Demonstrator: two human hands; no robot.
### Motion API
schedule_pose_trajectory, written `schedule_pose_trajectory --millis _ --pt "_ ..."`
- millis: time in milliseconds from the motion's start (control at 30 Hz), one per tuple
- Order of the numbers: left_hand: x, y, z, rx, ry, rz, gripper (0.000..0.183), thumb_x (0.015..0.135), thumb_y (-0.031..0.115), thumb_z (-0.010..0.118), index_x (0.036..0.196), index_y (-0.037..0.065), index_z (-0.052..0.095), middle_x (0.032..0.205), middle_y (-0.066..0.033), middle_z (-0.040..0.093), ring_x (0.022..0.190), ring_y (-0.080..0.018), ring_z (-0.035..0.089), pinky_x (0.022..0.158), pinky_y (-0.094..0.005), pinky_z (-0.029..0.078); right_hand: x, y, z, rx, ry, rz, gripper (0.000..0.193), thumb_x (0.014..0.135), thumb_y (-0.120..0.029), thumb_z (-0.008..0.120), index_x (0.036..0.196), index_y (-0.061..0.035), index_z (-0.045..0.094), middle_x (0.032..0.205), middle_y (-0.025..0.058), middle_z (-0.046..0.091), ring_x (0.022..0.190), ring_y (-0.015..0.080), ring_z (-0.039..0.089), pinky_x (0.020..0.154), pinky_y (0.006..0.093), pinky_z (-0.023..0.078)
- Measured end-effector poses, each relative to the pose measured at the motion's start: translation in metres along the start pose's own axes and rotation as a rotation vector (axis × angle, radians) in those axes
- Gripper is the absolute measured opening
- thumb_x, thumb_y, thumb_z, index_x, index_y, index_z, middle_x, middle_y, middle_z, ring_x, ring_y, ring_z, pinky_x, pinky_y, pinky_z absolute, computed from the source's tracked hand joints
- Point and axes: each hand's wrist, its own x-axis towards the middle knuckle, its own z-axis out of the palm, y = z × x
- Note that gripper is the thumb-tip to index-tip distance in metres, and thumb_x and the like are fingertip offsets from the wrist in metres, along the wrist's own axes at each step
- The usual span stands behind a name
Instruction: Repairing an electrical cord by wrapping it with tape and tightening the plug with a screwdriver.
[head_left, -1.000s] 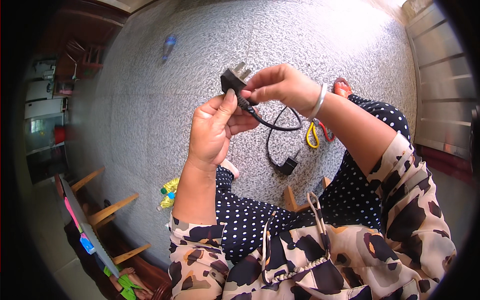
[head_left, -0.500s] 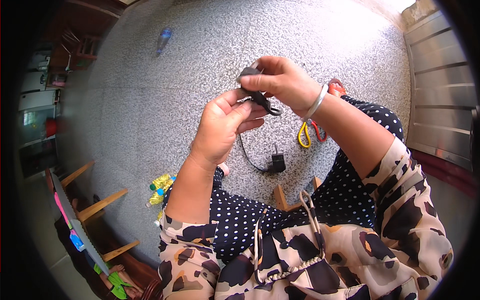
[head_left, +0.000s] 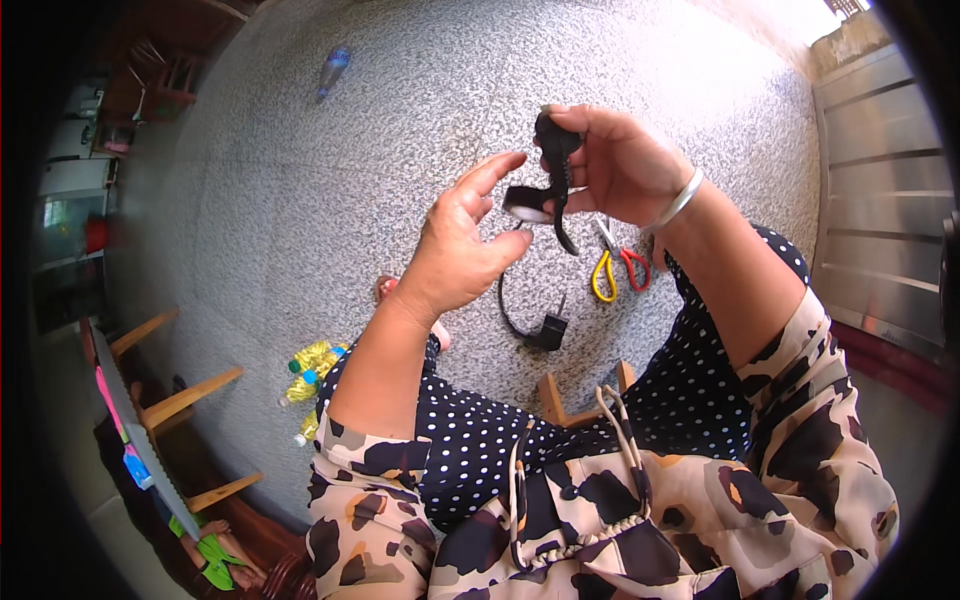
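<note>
Head view: black plug (head_left: 557, 137), grasped by right hand (head_left: 628, 165) over speckled floor (head_left: 300, 200); long axis nearly vertical in view, head uppermost, cord (head_left: 564, 230) trailing downward. Black tape roll (head_left: 528, 197) at plug's neck. Left hand (head_left: 460, 245): released, spread, beside roll. Second plug (head_left: 550, 331): on floor, pin pointing toward top of view.

Apparently a home: wooden-legged table (head_left: 192, 398)

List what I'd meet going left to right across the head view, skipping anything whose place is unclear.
Table, clear bottle, left hand, held black plug, scissors, bracelet, metal panel.
</note>
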Motion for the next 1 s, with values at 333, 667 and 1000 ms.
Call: schedule_pose_trajectory --millis 333,667,1000 --pt "-0.001 0.013 0.002 -0.301 -0.158 -0.156 0.024 0.082 0.002 0.059 0.104 -0.006 0.058 0.083 -0.0055 0.062 0.079 -0.0093 0.058 0.07 -0.0224 0.047 -0.005 0.001 0.0 0.144 -0.045 0.089 0.021 0.088 -0.031 0.052 0.081 -0.0118 0.057 0.066 -0.0012 0.058 0.061 0.0123 0.058 0.058 0.0317 0.052" --pt "-0.001 0.02 -0.005 -0.381 -0.061 -0.289 0.009 0.077 0.001 0.065 0.085 -0.004 0.062 0.061 0.0 0.053 0.046 -0.0034 0.043 0.04 -0.019 0.029 -0.001 0.009 0.0 0.146 -0.051 0.121 0.025 0.092 -0.031 0.046 0.08 -0.0126 0.058 0.068 0.001 0.062 0.061 0.0134 0.059 0.059 0.029 0.05" --pt "-0.005 0.02 -0.012 -0.316 -0.055 -0.235 0.009 0.075 0.002 0.059 0.08 -0.003 0.064 0.069 -0.0056 0.064 0.054 -0.0043 0.052 0.048 -0.0175 0.04 0.002 0.017 -0.004 0.151 -0.134 0.149 0.02 0.092 -0.029 0.048 0.09 -0.01 0.056 0.078 0.0039 0.061 0.073 0.0152 0.062 0.065 0.0321 0.055"
